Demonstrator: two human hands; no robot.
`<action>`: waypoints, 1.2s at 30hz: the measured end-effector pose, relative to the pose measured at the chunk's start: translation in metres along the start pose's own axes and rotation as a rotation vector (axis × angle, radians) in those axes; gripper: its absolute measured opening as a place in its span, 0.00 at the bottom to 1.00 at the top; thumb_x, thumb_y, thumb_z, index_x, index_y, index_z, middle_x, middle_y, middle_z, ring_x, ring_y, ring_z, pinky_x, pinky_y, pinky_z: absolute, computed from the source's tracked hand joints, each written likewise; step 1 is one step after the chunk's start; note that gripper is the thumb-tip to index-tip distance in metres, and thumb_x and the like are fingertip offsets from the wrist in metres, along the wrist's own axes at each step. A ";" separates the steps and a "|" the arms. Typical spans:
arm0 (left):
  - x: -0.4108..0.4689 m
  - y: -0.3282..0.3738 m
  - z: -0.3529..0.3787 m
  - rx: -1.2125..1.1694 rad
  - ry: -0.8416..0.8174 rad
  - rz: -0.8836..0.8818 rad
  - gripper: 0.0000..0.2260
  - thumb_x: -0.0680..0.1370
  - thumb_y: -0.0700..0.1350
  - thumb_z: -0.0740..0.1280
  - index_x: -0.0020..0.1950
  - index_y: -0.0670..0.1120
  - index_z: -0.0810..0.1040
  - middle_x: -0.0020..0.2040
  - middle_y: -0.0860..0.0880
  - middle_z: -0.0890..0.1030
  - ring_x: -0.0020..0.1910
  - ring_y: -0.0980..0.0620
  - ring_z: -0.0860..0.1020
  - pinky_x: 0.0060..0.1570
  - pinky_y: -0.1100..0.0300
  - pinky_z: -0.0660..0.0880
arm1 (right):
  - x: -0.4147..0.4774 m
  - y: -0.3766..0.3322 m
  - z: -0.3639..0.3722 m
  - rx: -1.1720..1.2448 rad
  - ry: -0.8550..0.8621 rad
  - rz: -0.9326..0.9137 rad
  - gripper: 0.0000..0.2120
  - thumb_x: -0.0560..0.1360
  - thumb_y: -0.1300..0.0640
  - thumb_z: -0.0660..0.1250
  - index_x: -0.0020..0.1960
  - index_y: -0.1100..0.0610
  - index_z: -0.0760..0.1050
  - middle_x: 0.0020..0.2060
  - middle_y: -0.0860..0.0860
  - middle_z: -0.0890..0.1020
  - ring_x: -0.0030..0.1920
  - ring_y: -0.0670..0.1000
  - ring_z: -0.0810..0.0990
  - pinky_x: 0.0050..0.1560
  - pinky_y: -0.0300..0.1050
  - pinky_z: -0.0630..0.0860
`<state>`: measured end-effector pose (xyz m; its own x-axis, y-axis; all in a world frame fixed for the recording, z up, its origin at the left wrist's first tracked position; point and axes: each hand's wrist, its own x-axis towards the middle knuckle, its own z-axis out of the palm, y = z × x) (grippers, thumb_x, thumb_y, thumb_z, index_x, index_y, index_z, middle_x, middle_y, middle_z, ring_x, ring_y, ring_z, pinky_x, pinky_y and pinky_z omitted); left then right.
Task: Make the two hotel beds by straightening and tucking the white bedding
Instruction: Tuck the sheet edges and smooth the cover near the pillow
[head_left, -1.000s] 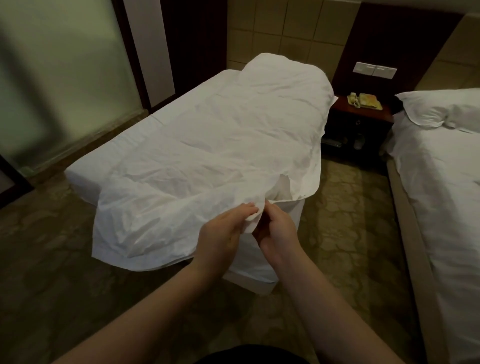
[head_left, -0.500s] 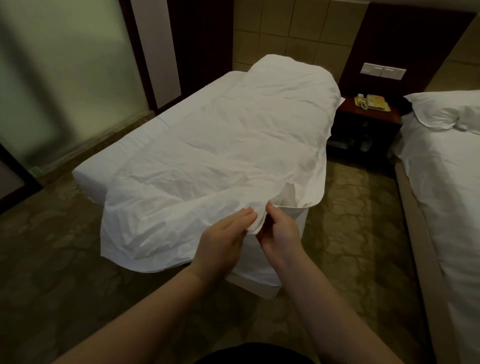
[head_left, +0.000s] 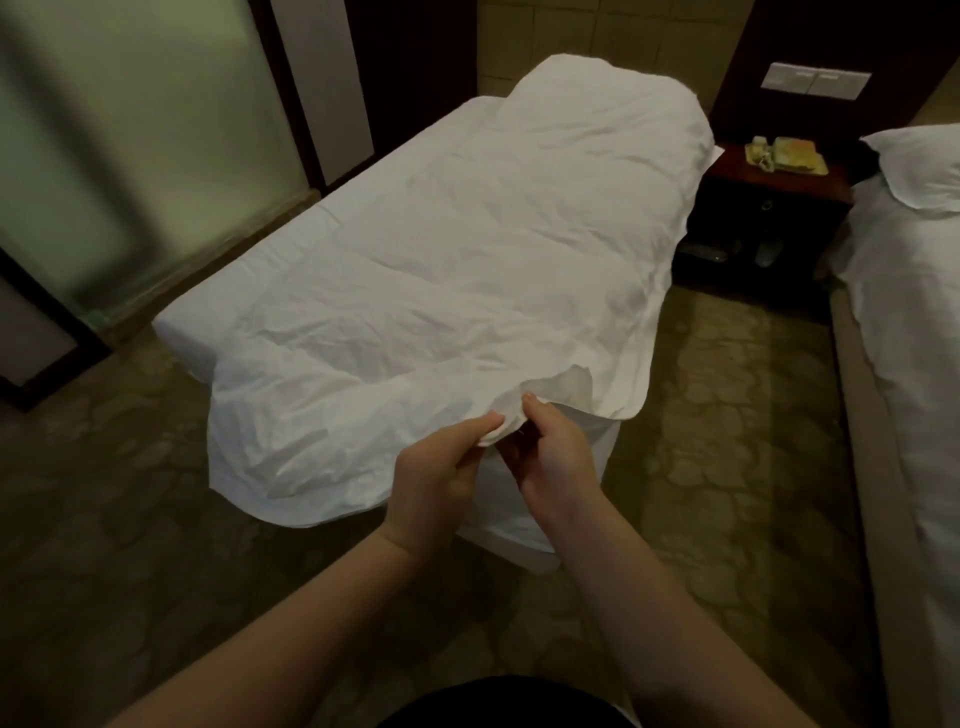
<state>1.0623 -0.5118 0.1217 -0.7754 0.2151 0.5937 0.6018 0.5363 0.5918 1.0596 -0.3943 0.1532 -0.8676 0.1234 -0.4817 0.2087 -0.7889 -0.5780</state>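
A patterned brownish floor (head_left: 727, 415) fills the lower part of the view and runs between two beds. On the far left stands a frosted glass wall (head_left: 130, 130) in a dark frame.

The nearer bed (head_left: 249, 291) stretches away from the person, with its bare white sheet showing along the left side. A crumpled white duvet (head_left: 493, 249) lies over most of it, humped high at the head end and hanging over both the foot and the right side. It sits skewed toward the right (the left strip of the mattress is uncovered).

The second bed (head_left: 914, 364) runs along the right edge of the view, covered in white, with a white pillow (head_left: 919, 166) at its head. Between the two beds, against the far wall, is a dark wooden nightstand (head_left: 779, 179).

Both of the person's arms reach forward to the near right corner of the duvet. The left hand (head_left: 436, 473) pinches a bunched fold of its edge between thumb and fingers. The right hand (head_left: 556, 457), just beside the left, is curled round the same fold from the other side, thumb on top. The held edge is lifted slightly off the mattress corner.

A pale switch plate (head_left: 815, 80) sits on the wall above the nightstand, and a telephone (head_left: 787, 155) rests on its top.
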 end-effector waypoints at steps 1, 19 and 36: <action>0.003 0.004 0.001 -0.024 0.017 -0.052 0.10 0.73 0.39 0.67 0.53 0.41 0.82 0.47 0.47 0.84 0.52 0.59 0.77 0.52 0.79 0.69 | 0.006 -0.002 -0.001 -0.011 -0.011 0.018 0.08 0.81 0.61 0.59 0.46 0.62 0.74 0.37 0.55 0.78 0.39 0.52 0.79 0.34 0.40 0.80; 0.111 -0.062 0.012 -0.244 -0.255 -0.360 0.14 0.71 0.43 0.73 0.27 0.50 0.75 0.24 0.53 0.73 0.27 0.59 0.69 0.29 0.68 0.65 | 0.060 -0.005 0.012 -0.067 0.140 -0.107 0.11 0.80 0.60 0.60 0.39 0.58 0.72 0.30 0.52 0.75 0.33 0.47 0.75 0.37 0.41 0.73; 0.089 -0.091 -0.046 -0.325 -1.002 0.120 0.08 0.75 0.46 0.70 0.49 0.52 0.71 0.36 0.53 0.78 0.32 0.60 0.77 0.33 0.71 0.75 | 0.002 0.161 0.083 -0.901 0.681 -0.425 0.23 0.76 0.47 0.66 0.68 0.48 0.61 0.55 0.44 0.73 0.54 0.45 0.76 0.49 0.40 0.74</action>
<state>0.9473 -0.5794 0.1457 -0.4219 0.9063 0.0248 0.5923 0.2548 0.7644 1.0545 -0.5710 0.1138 -0.5845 0.7773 -0.2327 0.4394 0.0621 -0.8961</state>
